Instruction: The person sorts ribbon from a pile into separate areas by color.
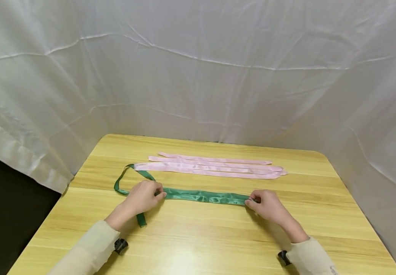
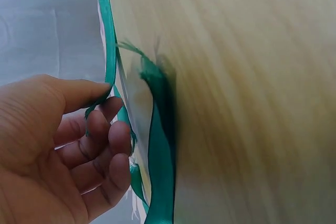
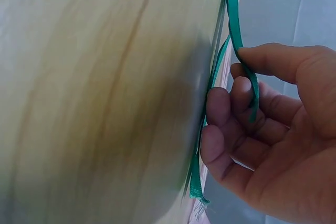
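Note:
A green satin ribbon [image 1: 201, 196] stretches from side to side between both hands, close over the table. My left hand [image 1: 144, 195] pinches its left end between thumb and forefinger; a frayed tip hangs past the fingers in the left wrist view. At the other end my right hand [image 1: 266, 204] pinches the ribbon, and a short tail [image 3: 254, 100] drops below the thumb. Beside the left hand a loose green loop [image 1: 118, 183] curves over the table, and a green ribbon end [image 1: 141, 219] with a frayed edge pokes out under the wrist.
Several pink ribbons [image 1: 205, 167] lie side by side behind the green one, on the light wooden table [image 1: 198, 236]. Pale curtains [image 1: 198, 76] hang around the back and sides. A small black device [image 1: 120, 245] sits at the left cuff, another [image 1: 284, 258] at the right.

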`<state>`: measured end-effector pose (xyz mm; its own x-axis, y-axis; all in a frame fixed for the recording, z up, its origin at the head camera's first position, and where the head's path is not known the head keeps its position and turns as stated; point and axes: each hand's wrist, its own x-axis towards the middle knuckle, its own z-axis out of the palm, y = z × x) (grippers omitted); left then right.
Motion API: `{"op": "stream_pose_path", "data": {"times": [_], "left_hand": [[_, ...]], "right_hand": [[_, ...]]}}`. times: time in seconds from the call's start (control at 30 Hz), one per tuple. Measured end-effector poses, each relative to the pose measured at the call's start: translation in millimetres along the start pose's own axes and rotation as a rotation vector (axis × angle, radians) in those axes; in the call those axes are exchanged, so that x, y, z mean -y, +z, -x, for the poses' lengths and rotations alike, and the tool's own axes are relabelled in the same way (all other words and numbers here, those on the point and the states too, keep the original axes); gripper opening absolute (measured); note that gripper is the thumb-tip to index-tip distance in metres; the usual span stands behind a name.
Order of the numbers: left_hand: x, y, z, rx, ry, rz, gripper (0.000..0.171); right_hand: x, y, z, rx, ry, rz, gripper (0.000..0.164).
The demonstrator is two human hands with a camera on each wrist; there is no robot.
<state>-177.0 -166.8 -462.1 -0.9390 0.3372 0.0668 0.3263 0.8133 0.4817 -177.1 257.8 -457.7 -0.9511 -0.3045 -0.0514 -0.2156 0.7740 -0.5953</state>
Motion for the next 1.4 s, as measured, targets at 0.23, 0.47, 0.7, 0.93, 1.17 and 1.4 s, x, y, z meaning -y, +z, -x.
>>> {"op": "stream_pose_path", "data": {"times": [0.23,0.47,0.7,0.93,1.17,1.4], "left_hand": [[0.6,2.9,-1.7,0.024,-0.01,-0.019,0.023],[-0.1,5.4,-3.4,0.026,-0.033,-0.048,0.024],[-0.3,1.4,-1.8,0.022,-0.056,-0.094,0.022],[4.2,-14.6,3.2,-0.023,-0.082,-0.121,0.016],[11.9,-33.1,17.7,-0.16,-0.063,-0.214,0.015],[13.1,-41.7,36.2,-0.022,0.012,-0.191,0.006]], "right_hand": [[-1.3,4.3,-2.0,-0.007,-0.004,0.081,0.019],[0.9,6.9,-2.6,-0.04,0.003,0.167,0.019],[3.5,6.1,-2.3,-0.078,0.036,0.253,0.014],[7.4,-1.8,-2.0,-0.178,-0.038,0.306,0.014],[20.8,1.5,-8.8,-0.299,-0.171,0.285,0.014],[53.4,26.3,-19.8,-0.237,-0.287,0.186,0.01]]}}
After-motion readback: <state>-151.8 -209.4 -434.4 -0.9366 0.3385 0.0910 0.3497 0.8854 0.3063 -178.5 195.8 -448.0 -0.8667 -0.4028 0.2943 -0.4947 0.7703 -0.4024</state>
